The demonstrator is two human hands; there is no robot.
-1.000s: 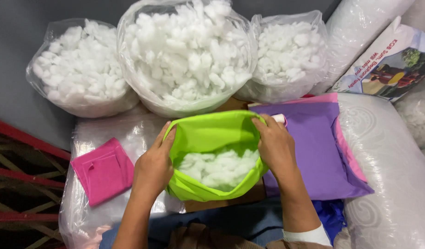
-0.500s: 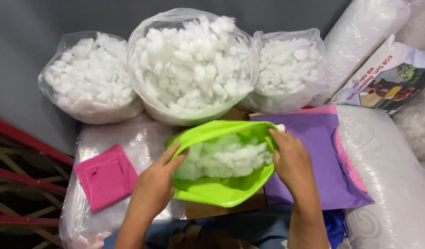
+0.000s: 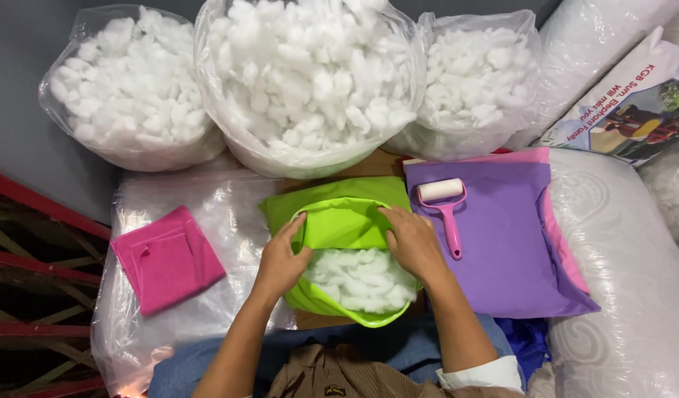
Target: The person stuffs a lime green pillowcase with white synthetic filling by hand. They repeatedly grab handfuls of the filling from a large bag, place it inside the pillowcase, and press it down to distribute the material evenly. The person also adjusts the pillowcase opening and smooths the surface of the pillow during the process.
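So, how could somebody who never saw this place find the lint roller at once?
Start at the three clear bags of white stuffing at the back, then drop to the flat purple cover, just beside the right hand. The lint roller lies on its upper left corner: pink handle, white roll, the only hard tool among soft fabric things.

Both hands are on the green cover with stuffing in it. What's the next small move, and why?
Probably press the white stuffing deeper into the green cover. It bulges at the open mouth, while the left hand and right hand grip the rim on either side.
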